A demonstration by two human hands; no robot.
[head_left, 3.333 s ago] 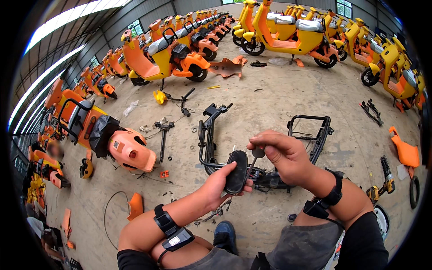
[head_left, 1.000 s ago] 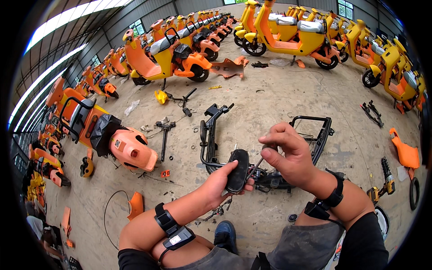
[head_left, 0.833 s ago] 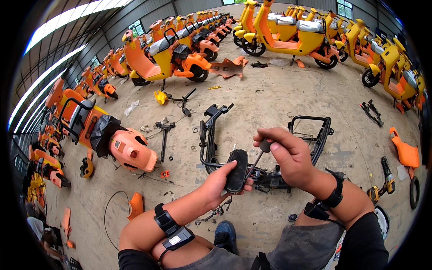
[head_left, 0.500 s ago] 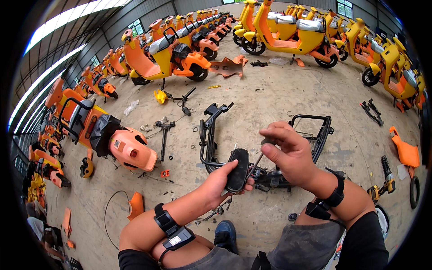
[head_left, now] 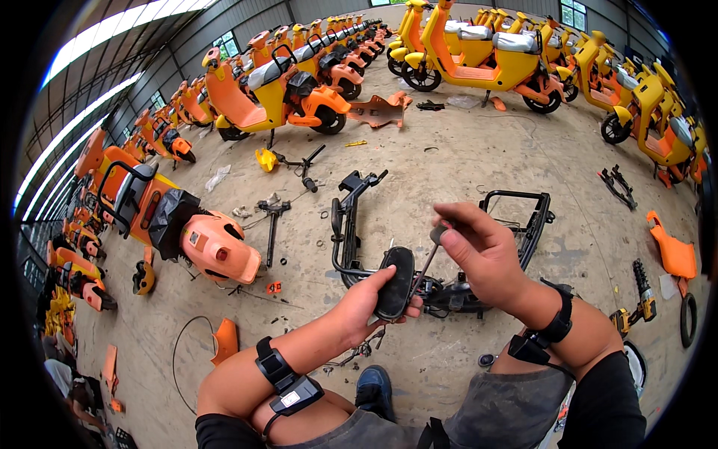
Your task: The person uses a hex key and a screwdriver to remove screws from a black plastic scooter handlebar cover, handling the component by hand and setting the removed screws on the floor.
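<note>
Black oval piece (head_left: 395,284) is held in the left hand (head_left: 366,301), above the floor (head_left: 419,161) and in front of the black metal frame (head_left: 452,301). The left thumb lies on the near face; the fingers pass behind the piece and show at its right edge. The left grip is closed on the piece. The right hand (head_left: 488,258) holds the screwdriver (head_left: 427,262) by its dark handle, pinched narrowly between thumb and fingers. The shaft slants down and left to the right edge of the piece; tip contact cannot be confirmed. The frame lies on the floor, with a fork (head_left: 274,224) to its left. An orange scooter (head_left: 221,251) stands farther left. At far right, a drill (head_left: 645,303) is positioned near a black tire (head_left: 689,319).
</note>
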